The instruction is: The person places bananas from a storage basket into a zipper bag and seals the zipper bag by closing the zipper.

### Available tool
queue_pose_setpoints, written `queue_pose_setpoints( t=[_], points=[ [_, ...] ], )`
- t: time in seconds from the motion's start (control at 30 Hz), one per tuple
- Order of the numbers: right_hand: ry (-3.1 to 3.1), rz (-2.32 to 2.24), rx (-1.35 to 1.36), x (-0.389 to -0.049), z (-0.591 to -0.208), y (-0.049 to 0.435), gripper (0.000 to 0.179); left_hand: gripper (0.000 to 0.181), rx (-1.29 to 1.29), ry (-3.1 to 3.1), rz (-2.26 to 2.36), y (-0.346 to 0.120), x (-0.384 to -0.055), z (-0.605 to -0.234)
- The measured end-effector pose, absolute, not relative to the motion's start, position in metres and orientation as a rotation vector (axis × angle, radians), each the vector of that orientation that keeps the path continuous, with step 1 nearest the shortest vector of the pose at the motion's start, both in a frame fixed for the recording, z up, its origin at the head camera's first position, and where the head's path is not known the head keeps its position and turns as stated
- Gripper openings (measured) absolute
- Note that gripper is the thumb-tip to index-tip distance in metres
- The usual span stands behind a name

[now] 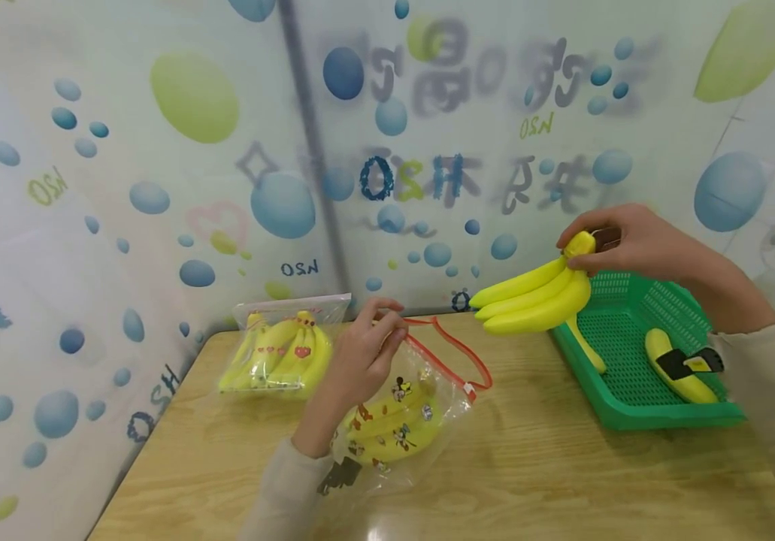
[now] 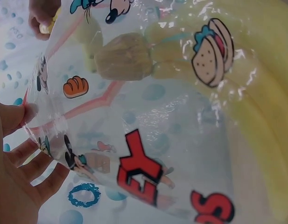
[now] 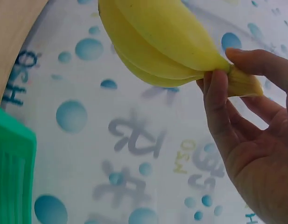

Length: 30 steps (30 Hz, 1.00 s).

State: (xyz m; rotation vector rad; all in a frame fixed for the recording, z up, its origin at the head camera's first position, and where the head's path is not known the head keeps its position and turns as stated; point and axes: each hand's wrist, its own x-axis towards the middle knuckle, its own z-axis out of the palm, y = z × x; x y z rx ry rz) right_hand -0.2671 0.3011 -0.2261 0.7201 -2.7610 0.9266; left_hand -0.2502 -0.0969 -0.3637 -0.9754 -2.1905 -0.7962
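Note:
My right hand (image 1: 620, 240) pinches a bunch of bananas (image 1: 536, 297) by its stem, up above the table between the bag and the basket. In the right wrist view, thumb and fingers close around the stem while the bananas (image 3: 158, 37) point away. My left hand (image 1: 367, 349) grips the rim of a clear zip bag (image 1: 455, 421) with a red zip edge and cartoon prints. The bag's mouth gapes on the right side. Inside it lies another bunch of bananas (image 2: 260, 121), seen through the plastic.
A second clear bag (image 1: 279, 353), printed with hearts and holding bananas, lies at the back left. On the right stands a green basket (image 1: 613, 417) with a banana (image 1: 671, 368) and another yellow piece inside. A patterned curtain (image 1: 428, 248) hangs behind the wooden table (image 1: 516, 481).

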Motion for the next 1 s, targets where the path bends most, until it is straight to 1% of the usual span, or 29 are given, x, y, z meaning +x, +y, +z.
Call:
queue_pose_setpoints(
  t=[0.1, 0.2, 0.4, 0.57, 0.73, 0.87, 1.0],
  points=[
    [-2.715, 0.997, 0.834, -0.262, -0.232, 0.288, 0.021, 0.015, -0.970, -2.197, -0.792, -0.097, -0.251, -0.364],
    [-2.693, 1.052, 0.889, -0.258, -0.239, 0.278, 0.022, 0.015, -0.963, -2.205, -0.788, -0.097, -0.250, -0.365],
    [-2.663, 1.156, 0.892, -0.253, -0.256, 0.261, 0.023, 0.014, -0.960, -2.213, -0.784, -0.096, -0.251, -0.366],
    [-2.621, 1.227, 0.877, -0.247, -0.270, 0.252, 0.019, 0.013, -0.969, -2.199, -0.768, -0.096, -0.251, -0.367],
    [-2.628, 1.248, 0.712, -0.241, -0.283, 0.243, 0.020, 0.014, -0.976, -2.199, -0.772, -0.096, -0.251, -0.366],
    [-2.635, 1.295, 0.505, -0.237, -0.291, 0.234, 0.031, 0.014, -0.976, -2.202, -0.779, -0.096, -0.251, -0.365],
    [-2.608, 1.385, 0.386, -0.237, -0.303, 0.226, 0.039, 0.015, -0.971, -2.211, -0.781, -0.097, -0.250, -0.364]
  ],
)
